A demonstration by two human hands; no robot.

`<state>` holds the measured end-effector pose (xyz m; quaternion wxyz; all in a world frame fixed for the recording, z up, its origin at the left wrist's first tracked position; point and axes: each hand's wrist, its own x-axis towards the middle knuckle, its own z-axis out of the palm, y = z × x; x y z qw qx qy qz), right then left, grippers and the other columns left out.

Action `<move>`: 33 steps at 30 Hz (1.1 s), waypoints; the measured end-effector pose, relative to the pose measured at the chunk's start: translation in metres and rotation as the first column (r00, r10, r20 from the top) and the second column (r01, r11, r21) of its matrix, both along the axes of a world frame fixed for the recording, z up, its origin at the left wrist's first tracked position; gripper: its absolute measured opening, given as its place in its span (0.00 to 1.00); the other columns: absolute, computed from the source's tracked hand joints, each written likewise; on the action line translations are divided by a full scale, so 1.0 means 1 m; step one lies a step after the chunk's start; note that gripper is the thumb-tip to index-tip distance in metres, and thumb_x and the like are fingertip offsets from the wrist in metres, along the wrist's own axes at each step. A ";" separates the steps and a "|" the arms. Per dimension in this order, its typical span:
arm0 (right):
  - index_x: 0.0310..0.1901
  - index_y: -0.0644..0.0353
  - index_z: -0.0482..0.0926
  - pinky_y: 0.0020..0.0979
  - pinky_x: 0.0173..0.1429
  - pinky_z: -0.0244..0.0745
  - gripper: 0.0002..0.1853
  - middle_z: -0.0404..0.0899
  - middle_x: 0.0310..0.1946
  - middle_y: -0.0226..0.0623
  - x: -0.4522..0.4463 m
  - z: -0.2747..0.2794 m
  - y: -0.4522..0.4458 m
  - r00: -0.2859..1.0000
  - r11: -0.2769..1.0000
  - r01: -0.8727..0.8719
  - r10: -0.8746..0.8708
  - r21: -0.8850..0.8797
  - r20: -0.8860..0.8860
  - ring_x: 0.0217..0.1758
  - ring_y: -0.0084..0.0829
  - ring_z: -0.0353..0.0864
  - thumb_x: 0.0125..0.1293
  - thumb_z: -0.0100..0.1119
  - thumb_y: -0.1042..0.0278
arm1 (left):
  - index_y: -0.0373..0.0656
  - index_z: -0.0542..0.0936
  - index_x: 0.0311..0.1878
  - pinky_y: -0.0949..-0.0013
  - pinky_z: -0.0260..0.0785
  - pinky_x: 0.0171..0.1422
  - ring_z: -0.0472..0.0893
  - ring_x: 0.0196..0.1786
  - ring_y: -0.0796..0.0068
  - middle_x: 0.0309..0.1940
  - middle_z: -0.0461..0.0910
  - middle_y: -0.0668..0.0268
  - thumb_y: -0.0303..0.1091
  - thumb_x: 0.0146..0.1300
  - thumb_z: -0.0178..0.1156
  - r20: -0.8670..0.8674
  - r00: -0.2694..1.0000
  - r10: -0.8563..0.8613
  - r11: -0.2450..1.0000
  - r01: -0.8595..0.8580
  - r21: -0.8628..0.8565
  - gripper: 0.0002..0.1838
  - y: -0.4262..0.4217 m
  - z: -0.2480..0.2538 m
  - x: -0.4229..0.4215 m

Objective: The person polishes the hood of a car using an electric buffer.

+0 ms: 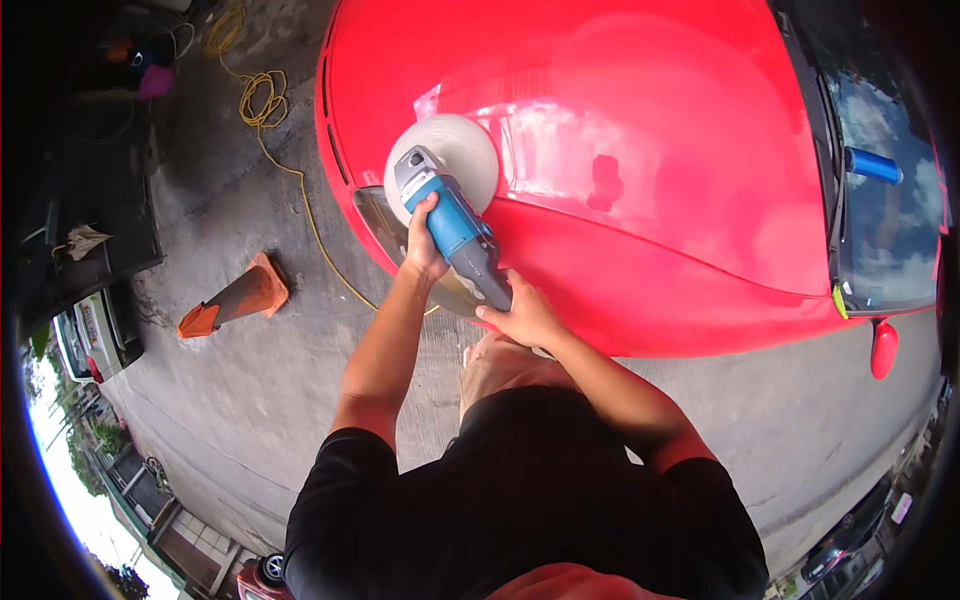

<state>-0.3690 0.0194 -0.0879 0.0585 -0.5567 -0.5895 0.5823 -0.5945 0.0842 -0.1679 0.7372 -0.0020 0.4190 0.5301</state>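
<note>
A blue and grey power polisher (455, 222) with a round white pad (462, 150) lies over the front corner of a red car's hood (620, 130). My left hand (425, 240) is wrapped round the blue body, close to the tool's head. My right hand (525, 315) grips the dark rear handle. The pad overlaps the red paint beside the headlight (385, 215), which is partly hidden by the tool and my left hand. Whether the pad is spinning cannot be told.
A yellow cord (308, 200) runs over the concrete ground from a coil towards my legs. An orange cone (240, 295) lies on its side at the left. On the windshield at the right is a blue roll-shaped object (873, 165). A side mirror (883, 350) sticks out below it.
</note>
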 end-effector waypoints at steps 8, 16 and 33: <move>0.45 0.68 0.86 0.41 0.41 0.84 0.21 0.88 0.27 0.44 0.012 0.014 0.023 0.978 0.961 0.070 -0.119 -0.269 -0.169 0.30 0.35 0.91 0.65 0.82 0.57 | 0.43 0.76 0.69 0.41 0.81 0.70 0.88 0.59 0.51 0.55 0.85 0.54 0.64 0.68 0.69 0.016 0.987 -0.158 0.986 0.159 -0.051 0.39 0.054 0.023 -0.010; 0.36 0.61 0.81 0.33 0.29 0.75 0.16 0.81 0.21 0.32 0.081 0.021 0.078 0.910 0.921 0.379 -0.389 -0.092 -0.141 0.21 0.25 0.81 0.65 0.82 0.62 | 0.44 0.75 0.68 0.43 0.84 0.65 0.89 0.55 0.53 0.53 0.83 0.55 0.63 0.66 0.72 -0.142 0.955 -0.262 0.957 0.276 0.094 0.39 0.181 0.069 0.102; 0.40 0.64 0.83 0.27 0.28 0.74 0.14 0.82 0.25 0.30 0.234 0.081 0.150 0.667 0.699 0.715 -0.690 -0.021 -0.279 0.24 0.20 0.80 0.64 0.83 0.67 | 0.39 0.75 0.66 0.46 0.87 0.58 0.88 0.49 0.55 0.49 0.82 0.54 0.55 0.68 0.73 -0.171 0.904 -0.392 0.865 0.426 0.267 0.35 0.308 0.141 0.318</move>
